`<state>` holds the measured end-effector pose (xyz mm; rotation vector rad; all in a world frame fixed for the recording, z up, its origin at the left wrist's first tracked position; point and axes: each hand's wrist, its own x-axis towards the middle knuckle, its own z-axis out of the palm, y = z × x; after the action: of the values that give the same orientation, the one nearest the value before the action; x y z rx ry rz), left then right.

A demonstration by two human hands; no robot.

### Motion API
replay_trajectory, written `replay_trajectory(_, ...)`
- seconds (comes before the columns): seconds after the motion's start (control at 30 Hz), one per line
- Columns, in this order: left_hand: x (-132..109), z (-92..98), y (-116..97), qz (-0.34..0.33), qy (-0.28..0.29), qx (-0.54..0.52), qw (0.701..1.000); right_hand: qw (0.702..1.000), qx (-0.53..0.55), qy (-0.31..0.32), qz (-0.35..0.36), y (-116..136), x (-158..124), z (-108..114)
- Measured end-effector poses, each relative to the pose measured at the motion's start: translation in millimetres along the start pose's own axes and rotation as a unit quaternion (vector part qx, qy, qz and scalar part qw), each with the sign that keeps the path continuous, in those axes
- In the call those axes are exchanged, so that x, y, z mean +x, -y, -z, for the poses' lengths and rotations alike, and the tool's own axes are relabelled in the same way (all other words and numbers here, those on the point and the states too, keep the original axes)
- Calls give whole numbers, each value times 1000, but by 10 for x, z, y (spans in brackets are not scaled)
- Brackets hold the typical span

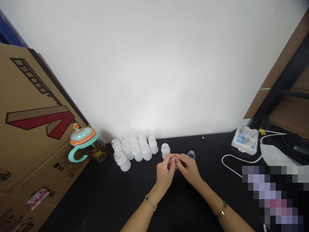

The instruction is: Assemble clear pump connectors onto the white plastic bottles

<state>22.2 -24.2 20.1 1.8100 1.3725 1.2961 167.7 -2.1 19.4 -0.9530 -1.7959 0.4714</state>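
Observation:
My left hand and my right hand meet over the black table, fingers closed from both sides on a small whitish ring-shaped bottle part. Both thumbs press on it, and the fingers cover much of it. Just beyond the left fingers stands an open white baby bottle, upright and without a top. A clear dome cap lies behind the right hand. Farther left, several white baby bottles with clear dome caps stand grouped near the wall.
On the left are a teal-lidded pitcher of dark liquid and a large cardboard box. A white power strip with a white cable lies at the right. Behind rises a white wall; the lower right corner is pixelated.

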Motion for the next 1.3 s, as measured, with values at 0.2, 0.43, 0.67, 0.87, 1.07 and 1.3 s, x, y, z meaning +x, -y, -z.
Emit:
replay_trajectory(0.2, -14, 19, -36, -29, 4, 28, 999, 1000, 18, -3, -1, 10, -7, 3)
replay_trajectory(0.43, 12, 13, -50, -23, 1, 36, 999, 1000, 6, -12, 3, -8, -10, -17)
replay_trajectory(0.67, -2, -5, -16, -32, 3, 23, 999, 1000, 9, -19, 7, 26, -5, 4)
replay_trajectory(0.87, 16, -23, -4, -30, -7, 27, 999, 999, 18, -26, -1, 32, 4, 8)
replay_trajectory(1.07, 20, -8, -6, -28, -2, 36, 999, 999, 14, -28, -16, 33, 4, -7)
replay_trajectory(1.3, 6, 12, -20, -52, 8, 33, 998, 999, 12, -41, -18, 14, -7, -29)
